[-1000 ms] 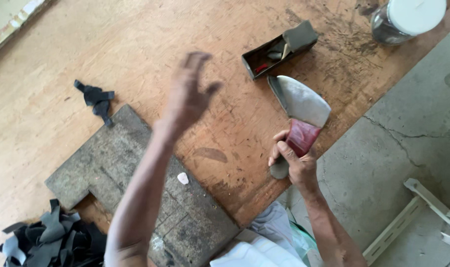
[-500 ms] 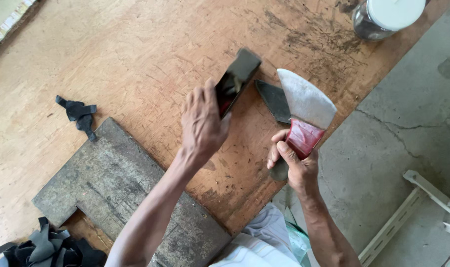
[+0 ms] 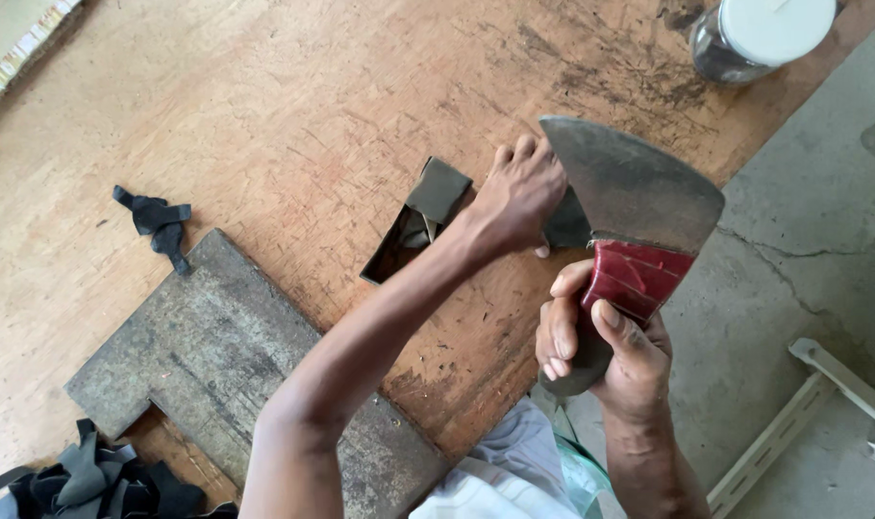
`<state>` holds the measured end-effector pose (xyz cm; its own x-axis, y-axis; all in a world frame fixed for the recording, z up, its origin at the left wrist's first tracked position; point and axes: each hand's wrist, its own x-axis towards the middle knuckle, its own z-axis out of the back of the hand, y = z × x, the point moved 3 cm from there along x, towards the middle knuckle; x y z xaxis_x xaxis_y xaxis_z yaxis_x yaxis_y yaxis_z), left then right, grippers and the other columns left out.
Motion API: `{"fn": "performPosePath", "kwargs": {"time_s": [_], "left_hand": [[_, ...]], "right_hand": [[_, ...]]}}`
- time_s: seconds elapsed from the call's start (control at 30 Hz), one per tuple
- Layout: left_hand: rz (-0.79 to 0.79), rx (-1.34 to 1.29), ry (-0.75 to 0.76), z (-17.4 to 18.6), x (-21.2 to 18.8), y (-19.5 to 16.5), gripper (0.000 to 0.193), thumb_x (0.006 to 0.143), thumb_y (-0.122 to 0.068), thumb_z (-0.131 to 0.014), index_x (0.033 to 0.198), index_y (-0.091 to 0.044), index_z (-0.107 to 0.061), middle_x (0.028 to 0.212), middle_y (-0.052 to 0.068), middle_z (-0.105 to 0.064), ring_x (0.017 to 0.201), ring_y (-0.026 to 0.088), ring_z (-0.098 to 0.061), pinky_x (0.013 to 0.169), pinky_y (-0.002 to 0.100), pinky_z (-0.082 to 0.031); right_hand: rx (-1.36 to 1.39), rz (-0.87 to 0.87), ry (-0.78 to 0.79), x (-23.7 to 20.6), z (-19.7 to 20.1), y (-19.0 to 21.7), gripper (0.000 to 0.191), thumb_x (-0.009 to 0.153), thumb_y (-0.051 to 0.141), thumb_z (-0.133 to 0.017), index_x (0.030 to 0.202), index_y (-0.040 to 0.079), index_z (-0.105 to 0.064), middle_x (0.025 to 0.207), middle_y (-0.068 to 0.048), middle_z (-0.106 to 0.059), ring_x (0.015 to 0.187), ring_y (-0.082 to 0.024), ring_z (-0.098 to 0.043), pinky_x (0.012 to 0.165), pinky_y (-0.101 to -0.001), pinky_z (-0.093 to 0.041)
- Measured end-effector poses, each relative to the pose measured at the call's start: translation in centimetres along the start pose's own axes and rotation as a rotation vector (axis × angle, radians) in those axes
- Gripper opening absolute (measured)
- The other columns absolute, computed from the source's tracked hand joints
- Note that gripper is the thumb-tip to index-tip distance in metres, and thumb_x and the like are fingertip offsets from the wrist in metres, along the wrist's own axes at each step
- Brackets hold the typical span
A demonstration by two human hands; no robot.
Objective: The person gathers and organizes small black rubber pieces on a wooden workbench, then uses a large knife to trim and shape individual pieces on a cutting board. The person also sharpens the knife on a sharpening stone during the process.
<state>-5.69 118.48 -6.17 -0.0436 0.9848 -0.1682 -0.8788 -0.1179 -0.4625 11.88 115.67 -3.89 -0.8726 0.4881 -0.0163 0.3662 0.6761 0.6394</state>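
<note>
Right hand (image 3: 606, 351), grip wrapped round red-taped handle of broad grey steel cleaver (image 3: 639, 187). Left hand (image 3: 516, 197) against blade, fingertips hidden; grip unclear. Small dark open box (image 3: 413, 226) just left, contents indistinct.

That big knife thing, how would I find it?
Look at the right edge of the wooden board, where the right hand grips a handle. The cleaver stands above it. Nothing else has that wide grey rounded blade with red wrapping below.
</note>
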Motion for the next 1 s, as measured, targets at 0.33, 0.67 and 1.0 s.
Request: {"fn": "performPosePath", "kwargs": {"time_s": [0.33,0.67,1.0], "left_hand": [[0.054,-0.384,-0.434,7.8,1.2,4.5,0.039,0.086,-0.018,-0.082,0.113,-0.008,-0.057,0.091,0.010,-0.074,0.084,0.024,-0.074,0.071,0.042,-0.061],[0.411,-0.044,-0.470,2.0,-13.1,4.9,0.099,0.079,-0.055,-0.088,0.137,0.010,-0.040,0.121,0.024,-0.046,0.110,0.033,-0.047,0.093,0.052,-0.045],[0.410,-0.001,-0.319,-2.6,-21.5,3.8,0.089,0.067,0.007,-0.072,0.150,-0.011,-0.048,0.142,0.019,-0.047,0.130,0.034,-0.044,0.114,0.051,-0.038]], "right_hand": [[-0.180,0.030,0.013,-1.1,1.4,-0.3,0.037,0.108,0.025,-0.065,0.128,-0.005,-0.056,0.077,-0.004,-0.052,0.066,-0.013,-0.046,0.059,-0.0302,-0.040],[-0.636,-0.081,-0.161,-1.3,2.5,-0.9,0.045,0.091,0.011,-0.062,0.133,-0.002,-0.053,0.088,-0.001,-0.055,0.072,-0.008,-0.050,0.064,-0.0264,-0.045],[-1.501,0.047,-0.024,-2.1,0.7,-1.0,0.055,0.082,0.005,-0.072,0.135,0.003,-0.059,0.095,-0.010,-0.064,0.083,-0.018,-0.063,0.074,-0.0342,-0.054]]}}
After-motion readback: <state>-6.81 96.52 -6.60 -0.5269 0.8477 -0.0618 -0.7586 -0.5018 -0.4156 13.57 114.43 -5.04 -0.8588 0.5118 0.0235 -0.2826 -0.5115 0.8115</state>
